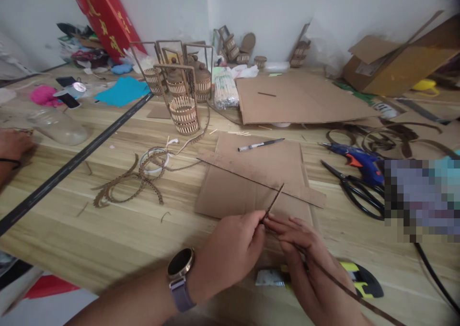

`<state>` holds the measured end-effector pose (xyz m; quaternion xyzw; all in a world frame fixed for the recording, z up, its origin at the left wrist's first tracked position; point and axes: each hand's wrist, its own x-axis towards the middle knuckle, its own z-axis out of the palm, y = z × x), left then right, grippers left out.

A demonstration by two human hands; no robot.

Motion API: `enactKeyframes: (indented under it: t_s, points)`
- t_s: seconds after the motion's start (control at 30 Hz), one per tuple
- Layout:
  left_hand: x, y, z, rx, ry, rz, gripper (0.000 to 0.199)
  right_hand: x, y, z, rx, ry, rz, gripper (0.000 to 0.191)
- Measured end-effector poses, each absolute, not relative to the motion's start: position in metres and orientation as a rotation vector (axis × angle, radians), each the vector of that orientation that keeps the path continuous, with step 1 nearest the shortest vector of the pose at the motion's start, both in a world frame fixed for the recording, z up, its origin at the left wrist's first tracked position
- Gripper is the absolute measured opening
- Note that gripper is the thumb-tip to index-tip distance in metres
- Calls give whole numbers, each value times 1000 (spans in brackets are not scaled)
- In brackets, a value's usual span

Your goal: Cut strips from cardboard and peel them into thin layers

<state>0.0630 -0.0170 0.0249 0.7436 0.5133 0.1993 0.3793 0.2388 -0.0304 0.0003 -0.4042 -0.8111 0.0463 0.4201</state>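
Observation:
My left hand point(230, 252), with a watch on its wrist, pinches a thin brown cardboard strip point(275, 200) near its upper end. My right hand point(311, 264) grips the same strip close beside the left fingertips. From there the strip runs under the right palm and off toward the lower right. Beyond my fingers a flat cardboard sheet point(230, 192) carries a long cardboard piece point(302, 194) and a pen point(260, 145). A yellow and black utility knife point(372, 280) lies partly hidden beneath my right hand.
Scissors point(359, 192) and a blue glue gun point(359, 158) lie at the right. Small slatted baskets point(183, 115) with tall handles stand at the back. Curled cardboard strips point(122, 185) and a glass jar point(59, 127) are to the left. Another person's hand point(14, 146) shows at the left edge.

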Motion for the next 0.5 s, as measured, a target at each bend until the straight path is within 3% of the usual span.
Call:
enactKeyframes:
  t_s: [0.5]
  points:
    - [66, -19, 20, 2005, 1431, 336, 28, 239, -30, 0, -976, -2102, 92, 17]
